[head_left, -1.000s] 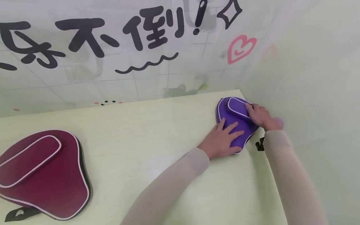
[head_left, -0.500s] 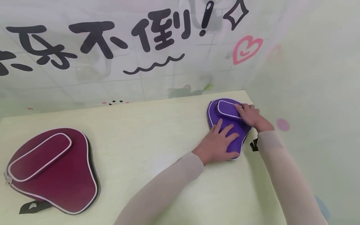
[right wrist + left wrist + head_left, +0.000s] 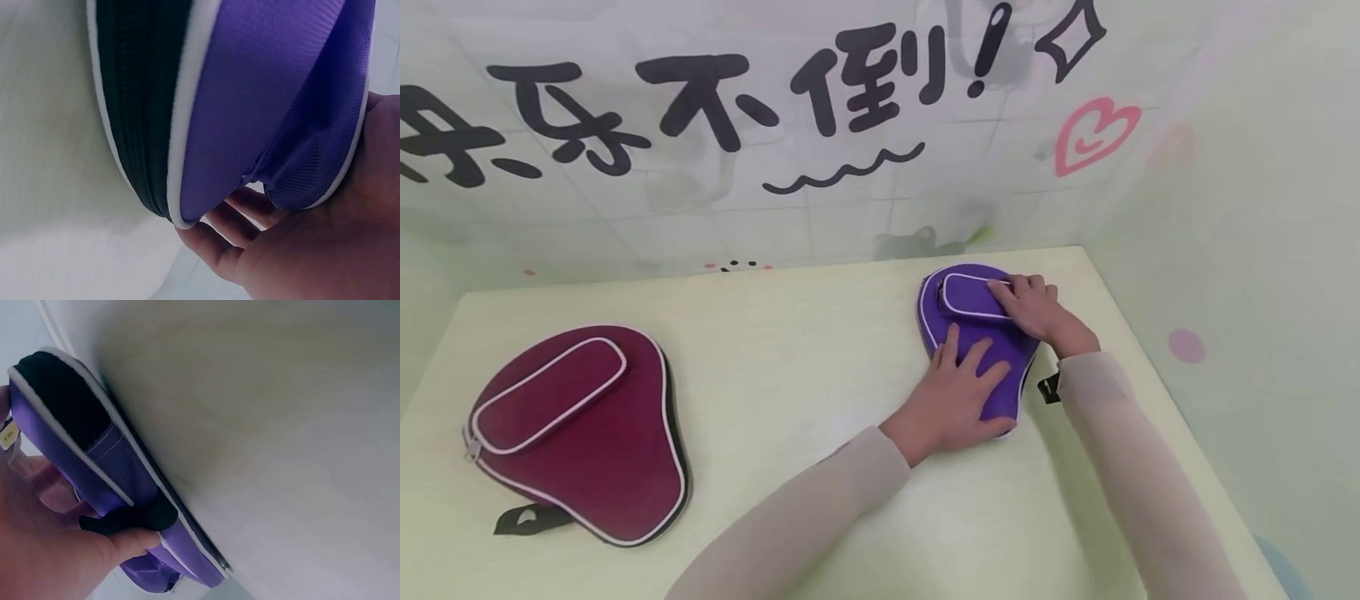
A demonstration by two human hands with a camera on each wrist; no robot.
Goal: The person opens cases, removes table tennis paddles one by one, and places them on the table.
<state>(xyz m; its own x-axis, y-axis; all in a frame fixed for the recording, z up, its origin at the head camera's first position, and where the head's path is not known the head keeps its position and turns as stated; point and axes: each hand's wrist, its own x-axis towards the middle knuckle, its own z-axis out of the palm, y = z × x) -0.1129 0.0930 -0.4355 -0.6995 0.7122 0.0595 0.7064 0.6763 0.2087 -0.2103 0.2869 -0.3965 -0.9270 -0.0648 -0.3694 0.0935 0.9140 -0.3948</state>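
A purple table tennis paddle case (image 3: 942, 329) with white piping lies on the pale table, its raised pocket (image 3: 976, 297) toward the back. My left hand (image 3: 951, 402) rests on its narrower part with fingers spread; the thumb touches the side edge, by a black strap in the left wrist view. My right hand (image 3: 1033, 307) grips the case's upper right edge, thumb on the pocket and fingers curled over the rim; in the right wrist view the fingers (image 3: 228, 219) reach the zipped side. A maroon paddle case (image 3: 602, 450) lies at the left, apart from both hands.
The table (image 3: 790, 358) meets a glossy back wall (image 3: 820, 225) with black lettering and a pink heart. A pale wall (image 3: 1247, 317) stands along the right edge. A black strap (image 3: 531, 518) sticks out from under the maroon case.
Both hands have slid the purple case left, away from the right wall and table edge. The head view has turned, so the maroon case shows further right in the picture.
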